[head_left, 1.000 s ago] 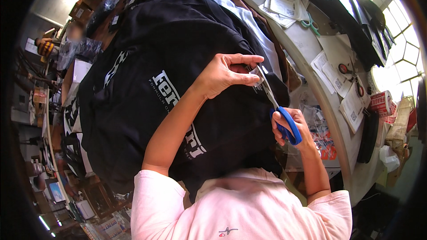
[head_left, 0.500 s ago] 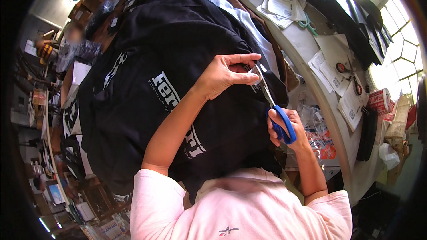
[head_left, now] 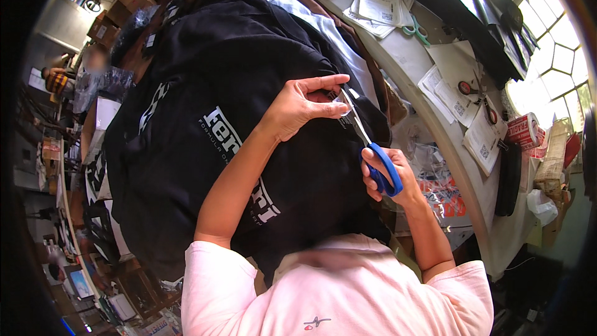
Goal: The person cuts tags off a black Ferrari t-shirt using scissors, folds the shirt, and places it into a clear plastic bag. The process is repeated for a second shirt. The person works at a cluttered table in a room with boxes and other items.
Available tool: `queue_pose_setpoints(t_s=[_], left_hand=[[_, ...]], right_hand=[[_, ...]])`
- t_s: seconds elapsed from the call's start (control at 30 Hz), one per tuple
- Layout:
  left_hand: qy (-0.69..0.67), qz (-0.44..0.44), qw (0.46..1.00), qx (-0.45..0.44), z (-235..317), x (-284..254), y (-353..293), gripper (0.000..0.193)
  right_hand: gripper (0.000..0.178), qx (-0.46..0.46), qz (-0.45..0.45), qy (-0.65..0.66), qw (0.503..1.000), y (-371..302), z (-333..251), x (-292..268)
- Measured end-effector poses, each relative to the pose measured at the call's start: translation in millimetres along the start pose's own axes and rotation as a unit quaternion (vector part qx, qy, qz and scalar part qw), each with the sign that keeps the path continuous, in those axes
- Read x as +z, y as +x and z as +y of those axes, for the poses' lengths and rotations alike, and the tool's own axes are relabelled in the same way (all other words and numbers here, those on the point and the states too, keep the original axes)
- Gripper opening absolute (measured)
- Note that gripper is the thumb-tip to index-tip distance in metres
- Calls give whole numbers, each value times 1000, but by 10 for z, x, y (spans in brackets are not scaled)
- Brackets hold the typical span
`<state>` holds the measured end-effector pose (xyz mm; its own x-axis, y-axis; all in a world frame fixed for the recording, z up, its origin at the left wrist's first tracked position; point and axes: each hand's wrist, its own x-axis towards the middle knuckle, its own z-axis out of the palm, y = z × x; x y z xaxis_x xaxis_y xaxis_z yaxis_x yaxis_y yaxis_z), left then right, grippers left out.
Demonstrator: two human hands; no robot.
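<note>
My left hand (head_left: 298, 109) is closed in a pinch, thumb and fingertips together at a small pale piece that I cannot make out clearly. My right hand (head_left: 401, 177) has its fingers through the loops of blue-handled scissors (head_left: 385, 165). Their metal blades point up and away from me, right beside the left fingertips, and look slightly parted. Beneath both hands a large black garment (head_left: 168, 174) with white printed lettering is spread in a broad, wrinkled heap. Where the blades meet the pinched piece is partly hidden by the left fingers.
On the right, a pale table (head_left: 398, 56) bears paper slips (head_left: 379, 5), green-handled scissors (head_left: 416, 30), dark-handled scissors (head_left: 491, 112) and a red-and-white tape roll (head_left: 525, 132). White and brown cloth (head_left: 317, 18) lies behind the garment. Plastic bags (head_left: 435, 180) sit below the table edge. A person (head_left: 96, 65) is far left.
The whole view has shifted slightly, so hands, garment and table all appear a little further left. The left pinch and the right grip on the scissors look the same.
</note>
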<state>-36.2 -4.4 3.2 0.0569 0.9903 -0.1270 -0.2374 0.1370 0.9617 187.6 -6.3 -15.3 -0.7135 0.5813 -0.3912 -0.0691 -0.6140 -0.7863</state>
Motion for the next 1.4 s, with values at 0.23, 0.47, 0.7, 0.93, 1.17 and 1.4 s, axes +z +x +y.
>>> queue_pose_setpoints(t_s=[0.23, 0.47, 0.7, 0.93, 1.17, 1.4], left_hand=[[-19, -15, 1000, 3, -20, -9, -9, 49], [-19, 0, 1000, -14, 1, -39, 29, 34], [308, -14, 951, 17, -47, 591, -24, 7], [535, -239, 805, 97, -860, 1415, 666, 35], [714, -216, 662, 67, -1107, 1427, 894, 14], [632, -222, 693, 265, -594, 1596, 495, 15]], right_hand=[[37, -12, 0, -7, 1000, 22, 9, 8], [33, -61, 3, 17, 998, -273, 38, -125], [42, -390, 228, -31, 892, -1287, -61, -654], [38, -402, 493, -130, 761, -1942, -228, -940], [32, -62, 763, -449, 460, -2468, -203, -1237], [31, 125, 780, -495, 363, -2461, -240, -1623]])
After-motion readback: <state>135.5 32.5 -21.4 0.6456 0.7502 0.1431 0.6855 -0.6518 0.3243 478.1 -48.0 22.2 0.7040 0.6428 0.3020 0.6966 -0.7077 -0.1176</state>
